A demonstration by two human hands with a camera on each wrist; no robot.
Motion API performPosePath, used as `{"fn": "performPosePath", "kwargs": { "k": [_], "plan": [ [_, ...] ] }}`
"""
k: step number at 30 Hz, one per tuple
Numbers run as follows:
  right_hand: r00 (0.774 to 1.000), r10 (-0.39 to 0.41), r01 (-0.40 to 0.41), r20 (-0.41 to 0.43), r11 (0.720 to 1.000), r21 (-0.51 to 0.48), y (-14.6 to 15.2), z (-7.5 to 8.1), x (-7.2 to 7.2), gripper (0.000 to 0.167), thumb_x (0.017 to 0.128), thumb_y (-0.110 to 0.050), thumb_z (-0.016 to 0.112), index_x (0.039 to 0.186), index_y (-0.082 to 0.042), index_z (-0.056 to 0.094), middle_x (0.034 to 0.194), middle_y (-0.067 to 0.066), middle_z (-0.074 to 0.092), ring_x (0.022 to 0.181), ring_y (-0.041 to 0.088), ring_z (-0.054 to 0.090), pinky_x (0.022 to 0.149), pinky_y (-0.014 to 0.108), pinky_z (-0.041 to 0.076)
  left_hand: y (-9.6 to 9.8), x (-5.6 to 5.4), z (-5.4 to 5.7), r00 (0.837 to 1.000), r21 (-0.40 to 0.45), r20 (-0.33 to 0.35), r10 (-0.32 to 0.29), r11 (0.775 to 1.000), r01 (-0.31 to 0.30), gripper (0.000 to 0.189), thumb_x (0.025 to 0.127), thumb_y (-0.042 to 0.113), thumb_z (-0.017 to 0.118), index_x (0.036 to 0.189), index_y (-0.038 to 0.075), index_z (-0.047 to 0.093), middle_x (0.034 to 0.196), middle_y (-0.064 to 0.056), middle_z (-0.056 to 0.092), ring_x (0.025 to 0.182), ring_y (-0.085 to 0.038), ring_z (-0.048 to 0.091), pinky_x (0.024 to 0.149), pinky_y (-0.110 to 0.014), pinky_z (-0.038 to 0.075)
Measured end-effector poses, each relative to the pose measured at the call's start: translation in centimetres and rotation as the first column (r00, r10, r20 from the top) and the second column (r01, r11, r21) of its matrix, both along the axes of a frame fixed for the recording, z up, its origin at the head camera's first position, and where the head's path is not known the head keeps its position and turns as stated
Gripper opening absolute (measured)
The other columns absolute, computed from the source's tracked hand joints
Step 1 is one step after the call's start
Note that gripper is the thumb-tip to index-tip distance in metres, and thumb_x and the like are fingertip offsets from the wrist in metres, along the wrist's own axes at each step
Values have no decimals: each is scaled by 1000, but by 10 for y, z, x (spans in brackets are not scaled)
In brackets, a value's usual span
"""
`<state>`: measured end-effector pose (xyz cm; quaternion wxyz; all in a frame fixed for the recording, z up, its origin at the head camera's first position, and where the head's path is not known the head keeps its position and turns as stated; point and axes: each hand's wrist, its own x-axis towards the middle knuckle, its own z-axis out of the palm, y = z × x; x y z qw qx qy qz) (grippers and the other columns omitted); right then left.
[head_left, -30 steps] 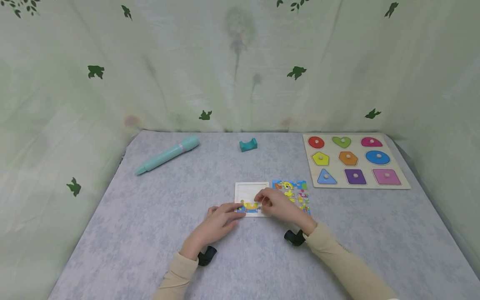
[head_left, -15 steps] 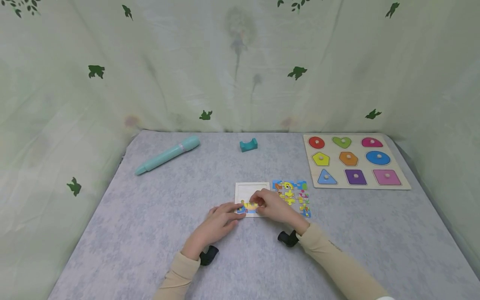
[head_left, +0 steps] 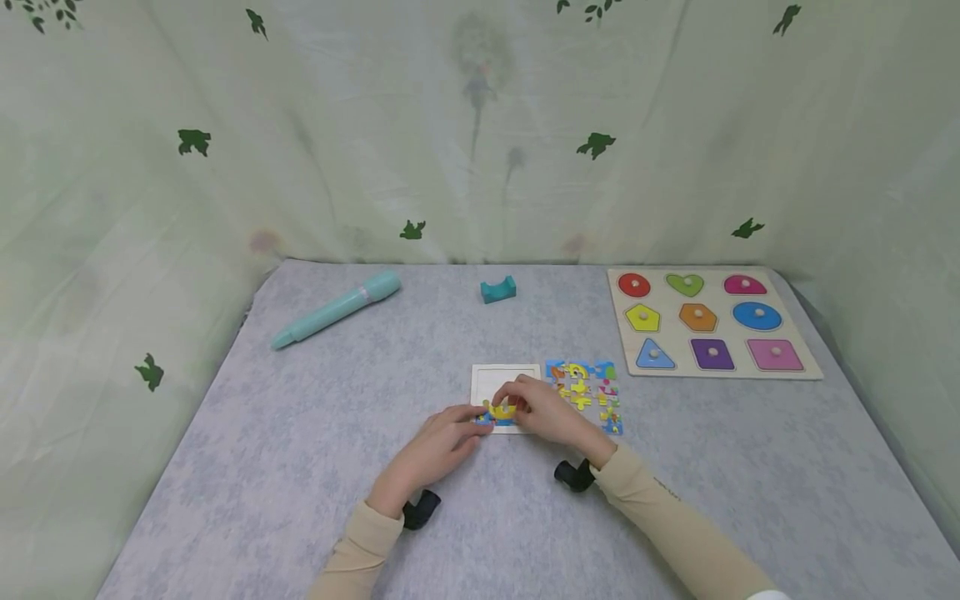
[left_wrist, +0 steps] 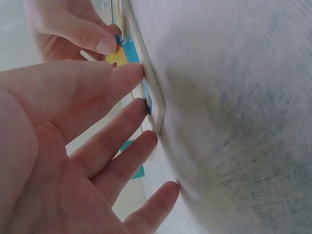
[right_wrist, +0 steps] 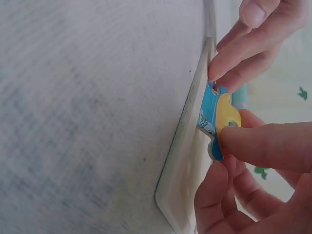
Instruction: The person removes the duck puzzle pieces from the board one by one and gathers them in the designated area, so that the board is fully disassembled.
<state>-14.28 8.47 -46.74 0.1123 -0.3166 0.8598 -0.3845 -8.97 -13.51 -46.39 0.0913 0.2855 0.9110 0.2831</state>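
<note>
A small white puzzle tray [head_left: 504, 375] lies on the table between my hands, with blue-and-yellow jigsaw pieces along its near edge. My left hand [head_left: 442, 437] rests fairly straight fingertips on the tray's near left corner, touching a blue piece [left_wrist: 147, 97] there. From the other side my right hand [head_left: 546, 412] pinches a blue-and-yellow jigsaw piece [right_wrist: 229, 117] between thumb and index finger, low over the near row. In the right wrist view one blue end of it projects past the thumb. The fingers partly cover the piece in the head view.
Right of the tray lies a square of loosely arranged jigsaw pieces [head_left: 579, 392]. A wooden shape board [head_left: 667, 333] with knobbed pieces is at the back right. A teal curved block [head_left: 498, 292] and a mint pen-shaped tube [head_left: 337, 311] lie farther back. Patterned curtains [head_left: 480, 167] enclose the table.
My right hand has moved left over the tray's near row, bringing its jigsaw piece closer to the left fingertips. The left hand has stayed nearly still on the tray corner.
</note>
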Motion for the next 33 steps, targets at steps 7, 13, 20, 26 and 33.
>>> {"fn": "performPosePath", "kwargs": {
  "k": [7, 13, 20, 26, 33],
  "plan": [
    [998, -21, 22, 51, 1000, -22, 7, -1, -6, 27, 86, 9, 55, 103, -9, 66, 82, -1, 56, 69, 13, 48, 64, 26, 43, 1, -2, -1, 1000, -6, -20, 0, 1000, 0, 28, 98, 11, 55, 122, 7, 67, 134, -14, 52, 125, -33, 46, 99, -53, 36],
    [989, -79, 89, 123, 993, -75, 29, 2, -13, 22, 87, 4, 57, 101, -9, 67, 79, -1, 55, 70, 16, 50, 63, 28, 44, 2, -3, -2, 1000, -6, -20, 7, 1000, -8, 27, 98, 11, 55, 121, 7, 67, 135, -13, 52, 125, -33, 46, 99, -52, 36],
    [971, -137, 159, 198, 982, -102, 64, 6, -15, 15, 90, 1, 58, 101, -6, 67, 87, 3, 58, 78, 21, 51, 64, 30, 45, 2, -2, -2, 1000, 17, -28, 13, 1000, -12, 26, 97, 10, 55, 120, 5, 68, 132, -15, 53, 124, -33, 47, 100, -51, 36],
    [959, -150, 175, 239, 981, -86, 90, 6, -10, 15, 89, 3, 58, 101, 0, 65, 88, 8, 57, 78, 22, 49, 61, 28, 42, 2, -3, -3, 999, 41, -42, 19, 999, -17, 26, 96, 9, 56, 118, 4, 68, 131, -15, 54, 122, -32, 49, 99, -49, 38],
    [957, -134, 150, 257, 988, -42, 104, -1, -7, 16, 85, 4, 60, 99, -1, 68, 80, 5, 54, 69, 19, 47, 59, 27, 40, 1, -3, -5, 999, 50, -35, 27, 998, -26, 25, 96, 9, 56, 118, 4, 69, 131, -15, 54, 122, -32, 48, 99, -49, 37]
  ]
}}
